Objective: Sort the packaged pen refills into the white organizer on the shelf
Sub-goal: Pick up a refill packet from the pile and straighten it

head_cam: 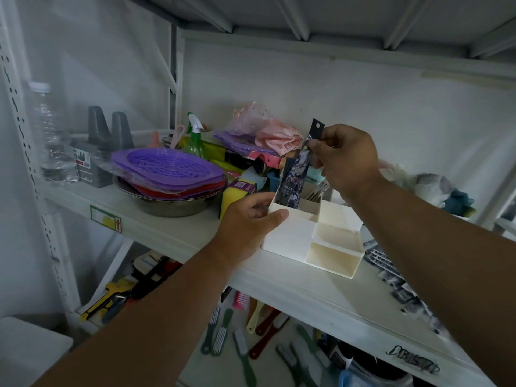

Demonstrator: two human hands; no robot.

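1. You are working in dim, flat light; the whole scene has a grey-blue cast.
2. The brightest area is the white shelf (321,286) surface in front of you, slightly washed out.
3. Your forearms are dark and underexposed at the bottom.
4. The wide lens bends the shelf post (25,152) at the left edge into a curve.
5. The clear bottle (51,129) at left looks soft and hazy.
6. The far right edge smears into blur.
7. The lower shelf lies in shadow.
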